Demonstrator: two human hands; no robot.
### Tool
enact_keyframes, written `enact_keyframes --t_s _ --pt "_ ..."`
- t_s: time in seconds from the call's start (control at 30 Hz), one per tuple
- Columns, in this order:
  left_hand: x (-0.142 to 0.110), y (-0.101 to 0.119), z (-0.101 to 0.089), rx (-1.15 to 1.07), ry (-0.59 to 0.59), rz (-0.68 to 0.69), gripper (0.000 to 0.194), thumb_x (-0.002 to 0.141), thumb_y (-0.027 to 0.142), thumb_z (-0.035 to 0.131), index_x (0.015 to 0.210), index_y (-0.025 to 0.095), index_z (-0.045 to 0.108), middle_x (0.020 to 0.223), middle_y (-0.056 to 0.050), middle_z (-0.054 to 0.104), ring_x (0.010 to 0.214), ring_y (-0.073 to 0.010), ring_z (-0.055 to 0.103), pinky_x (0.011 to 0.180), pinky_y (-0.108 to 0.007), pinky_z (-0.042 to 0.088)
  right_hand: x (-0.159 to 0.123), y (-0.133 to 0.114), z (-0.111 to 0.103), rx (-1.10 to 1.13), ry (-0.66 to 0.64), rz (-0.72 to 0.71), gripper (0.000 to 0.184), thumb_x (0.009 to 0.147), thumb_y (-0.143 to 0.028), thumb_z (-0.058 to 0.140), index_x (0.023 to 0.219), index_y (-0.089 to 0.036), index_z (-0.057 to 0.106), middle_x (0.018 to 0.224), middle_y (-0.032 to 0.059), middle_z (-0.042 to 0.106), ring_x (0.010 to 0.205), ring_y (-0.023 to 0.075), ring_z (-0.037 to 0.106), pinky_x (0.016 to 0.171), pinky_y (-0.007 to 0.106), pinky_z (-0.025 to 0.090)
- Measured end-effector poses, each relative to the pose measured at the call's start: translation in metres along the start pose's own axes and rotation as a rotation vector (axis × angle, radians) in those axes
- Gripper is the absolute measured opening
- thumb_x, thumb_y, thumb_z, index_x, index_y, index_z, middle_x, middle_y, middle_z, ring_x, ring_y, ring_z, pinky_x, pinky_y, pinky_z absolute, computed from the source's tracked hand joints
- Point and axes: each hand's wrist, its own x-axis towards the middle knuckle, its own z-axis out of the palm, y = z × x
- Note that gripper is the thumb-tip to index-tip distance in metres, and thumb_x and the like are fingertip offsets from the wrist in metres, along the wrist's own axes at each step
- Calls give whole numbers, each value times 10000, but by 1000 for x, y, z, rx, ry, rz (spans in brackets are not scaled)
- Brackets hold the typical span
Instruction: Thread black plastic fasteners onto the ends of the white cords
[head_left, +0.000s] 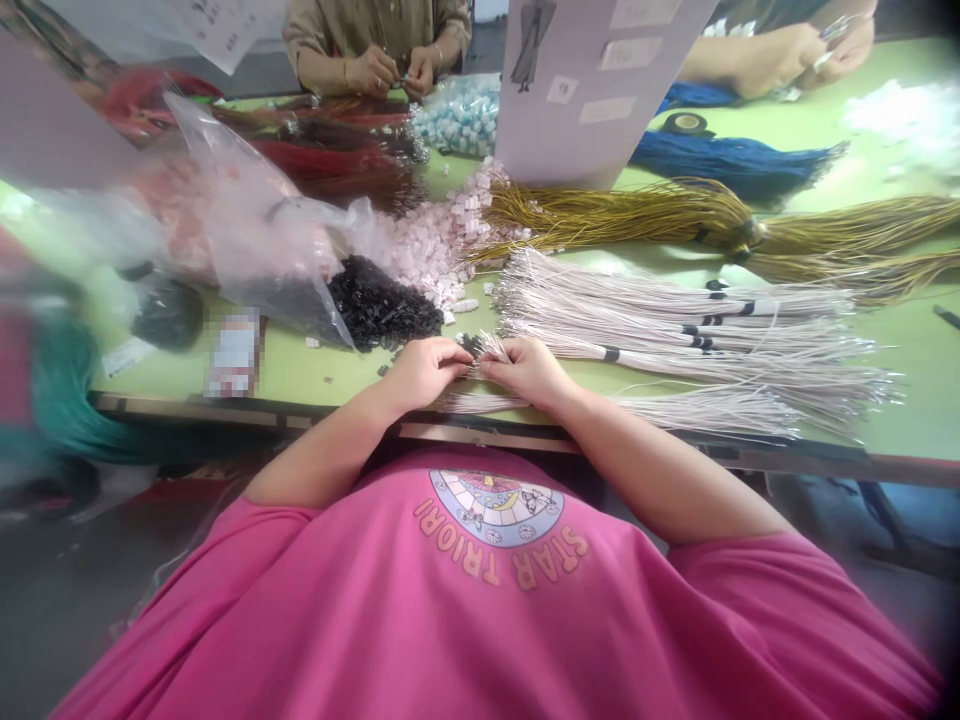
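White wires (493, 348) are resting in your right hand (529, 372), right of the black pile (386, 305).
You are gripping them near their tips; your left fingers (450, 357) are closing in, though whether on anything I cannot tell. Farther right of that pile, black-banded bundles (637, 322) are lying; loose pieces are suggesting much is left, but finished ends aren't showing clearly.

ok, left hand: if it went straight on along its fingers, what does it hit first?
Likely the white wire ends held in the right hand, then that hand's own fingers. Depth is unclear in this one view; the left hand may already be touching them.
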Motion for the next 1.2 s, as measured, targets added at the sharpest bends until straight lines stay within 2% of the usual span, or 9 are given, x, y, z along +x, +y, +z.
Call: enact_keyframes --t_s 0.1,0.17,0.27,0.53,0.7,0.9,1.07,1.13,1.2 --pt "-8 -8 -27 194 29 -2 206 789 220 533 948 189 660 951 -40 645 849 -155 587 804 -285 455 -1 0 -2 124 41 102 248 620 -317 633 773 -125 666 601 -4 562 530 86 454 521 233 356" --pt "-15 -20 -46 352 84 -88 219 811 228 481 917 183 667 947 -54 640 863 -177 582 820 -306 448 -1 0 -4 224 20 159 271 602 -325 658 779 -120 659 578 -3 558 504 86 453 494 235 352" --pt "-22 -38 -62 510 16 -220 229 803 256 474 901 198 673 918 -67 639 829 -207 583 781 -325 447 0 0 -4 306 -11 184 259 606 -335 669 745 -118 643 539 5 546 474 85 445 457 236 338" --pt "-17 -48 -47 487 -19 -253 254 801 281 479 976 221 653 963 -67 617 882 -211 564 807 -316 423 0 0 -3 287 -9 211 213 641 -346 647 674 -140 603 481 19 524 449 100 448 406 238 314" --pt "-12 -52 -50 421 -73 -255 219 805 306 478 879 212 661 924 -63 595 867 -206 549 808 -320 418 0 2 -3 269 -39 166 196 655 -334 633 684 -145 594 485 -6 501 416 76 403 393 231 269" --pt "-16 -53 -47 422 -36 -226 147 796 272 496 823 207 625 897 -52 603 826 -201 553 762 -319 420 -1 -1 -3 207 -48 103 164 670 -297 579 679 -133 582 458 -46 434 400 50 336 403 219 217" --pt "-19 -32 -49 341 86 -258 149 777 255 533 880 196 621 861 -60 625 776 -191 554 744 -322 430 -1 -3 -1 193 -38 90 148 645 -274 577 637 -127 569 489 -39 446 435 49 348 434 216 247" --pt "-18 -18 -50 178 104 -229 205 768 254 550 949 200 629 909 -51 633 804 -173 566 780 -314 438 -2 -3 0 176 -26 83 185 650 -307 582 607 -129 552 480 -44 428 433 46 328 437 217 241" --pt "-14 -4 -47 -49 45 -195 214 749 255 578 941 190 645 927 -45 639 812 -153 579 790 -298 451 -2 -3 0 156 2 67 205 652 -323 582 590 -133 533 482 -46 416 441 47 325 446 216 246"
